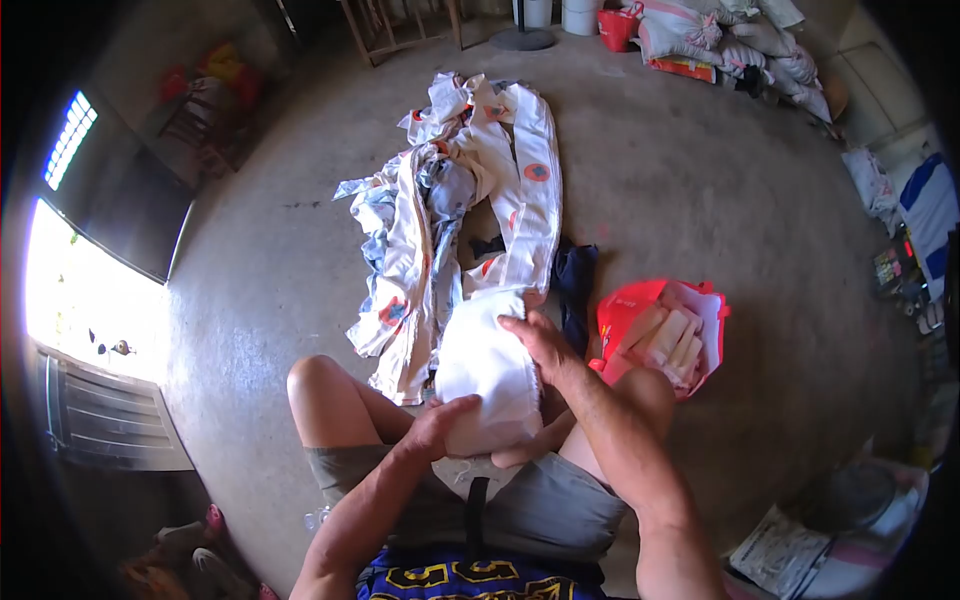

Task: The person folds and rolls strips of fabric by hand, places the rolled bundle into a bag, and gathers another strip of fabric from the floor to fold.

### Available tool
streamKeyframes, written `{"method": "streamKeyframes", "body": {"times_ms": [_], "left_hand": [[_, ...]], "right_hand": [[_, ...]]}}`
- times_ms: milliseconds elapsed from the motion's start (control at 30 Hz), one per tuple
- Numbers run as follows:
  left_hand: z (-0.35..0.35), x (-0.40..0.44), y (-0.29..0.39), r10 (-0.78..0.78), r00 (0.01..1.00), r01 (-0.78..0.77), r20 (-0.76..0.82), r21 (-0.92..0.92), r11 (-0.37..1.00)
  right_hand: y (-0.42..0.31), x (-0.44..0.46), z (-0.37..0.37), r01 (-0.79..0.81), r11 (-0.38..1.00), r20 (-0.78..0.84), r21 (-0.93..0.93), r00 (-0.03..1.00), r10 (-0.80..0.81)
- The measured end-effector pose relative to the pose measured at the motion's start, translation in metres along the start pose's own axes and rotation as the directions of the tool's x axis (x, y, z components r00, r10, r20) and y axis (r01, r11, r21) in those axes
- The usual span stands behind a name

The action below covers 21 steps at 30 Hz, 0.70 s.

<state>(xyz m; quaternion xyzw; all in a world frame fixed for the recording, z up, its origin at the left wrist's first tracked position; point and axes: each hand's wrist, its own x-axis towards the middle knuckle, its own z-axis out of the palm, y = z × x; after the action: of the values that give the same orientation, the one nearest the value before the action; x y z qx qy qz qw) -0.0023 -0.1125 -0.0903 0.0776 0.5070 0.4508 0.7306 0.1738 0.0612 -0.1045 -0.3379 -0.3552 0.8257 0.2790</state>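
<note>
A white cloth strip [488, 365] with a frayed edge is stretched over my lap. My left hand [442, 425] grips its lower left edge, thumb on top and fingers hidden underneath. Higher up, my right hand [540, 345] holds the right edge, also with the thumb over the cloth. Beyond the strip, long white fabric pieces with orange round prints [530, 170] lie heaped on the floor, mixed with bluish-grey patterned cloth [375, 215]. Whether the strip joins this heap is unclear.
Right of my knee stands a red bag [630, 300] with pale pink rolled or folded pieces inside. Dark cloth [575, 280] lies beside the heap. Stacked sacks [770, 50] and a red bucket [618, 30] stand at the back right. A bright doorway [95, 290] is at left.
</note>
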Motion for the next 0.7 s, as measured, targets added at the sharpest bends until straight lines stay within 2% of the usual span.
{"method": "streamKeyframes", "body": {"times_ms": [67, 100, 200, 267, 333, 367, 433, 500, 633, 667, 700], "left_hand": [[-0.012, -0.003, 0.009, 0.007, 0.998, -0.009, -0.069, -0.038, 0.999], [-0.022, -0.003, 0.012, 0.012, 0.999, -0.014, -0.052, -0.039, 0.999], [-0.055, 0.007, 0.008, 0.015, 1.000, -0.015, 0.003, -0.033, 0.999], [-0.074, 0.014, -0.021, -0.099, 0.994, 0.099, -0.046, -0.006, 0.995], [-0.063, -0.001, -0.028, -0.212, 0.975, 0.214, -0.060, 0.021, 0.977], [-0.053, -0.009, -0.034, -0.136, 0.990, 0.139, -0.039, 0.088, 0.986], [-0.051, -0.016, -0.050, -0.161, 0.981, 0.167, 0.104, -0.058, 0.984], [-0.041, -0.022, -0.049, -0.163, 0.983, 0.173, 0.089, -0.121, 0.978], [-0.047, -0.003, -0.054, -0.083, 0.995, 0.070, -0.062, -0.189, 0.980], [-0.052, -0.002, -0.053, -0.090, 0.993, 0.073, -0.081, -0.187, 0.980], [-0.060, 0.002, -0.056, -0.042, 0.991, 0.039, -0.124, -0.028, 0.999]], "right_hand": [[0.017, -0.005, 0.008, -0.028, 0.994, 0.116, 0.102, 0.993, 0.016], [0.026, -0.007, 0.003, -0.052, 0.998, 0.208, 0.047, 0.977, 0.042], [0.038, -0.031, 0.010, -0.275, 0.960, 0.296, -0.047, 0.914, 0.276], [0.059, -0.036, 0.003, -0.433, 0.884, 0.258, -0.178, 0.846, 0.466], [0.064, -0.047, 0.002, -0.427, 0.859, 0.193, -0.282, 0.852, 0.487], [0.066, -0.051, 0.002, -0.425, 0.843, 0.162, -0.331, 0.854, 0.494], [0.071, -0.050, -0.003, -0.405, 0.865, 0.124, -0.294, 0.882, 0.455], [0.073, -0.049, -0.012, -0.396, 0.883, 0.096, -0.251, 0.898, 0.430], [0.105, -0.054, -0.003, -0.187, 0.943, 0.016, -0.276, 0.980, 0.200], [0.120, -0.051, -0.004, -0.086, 0.897, 0.008, -0.434, 0.995, 0.099], [0.152, -0.038, -0.020, -0.144, 0.794, -0.073, -0.590, 0.990, 0.125]]}}
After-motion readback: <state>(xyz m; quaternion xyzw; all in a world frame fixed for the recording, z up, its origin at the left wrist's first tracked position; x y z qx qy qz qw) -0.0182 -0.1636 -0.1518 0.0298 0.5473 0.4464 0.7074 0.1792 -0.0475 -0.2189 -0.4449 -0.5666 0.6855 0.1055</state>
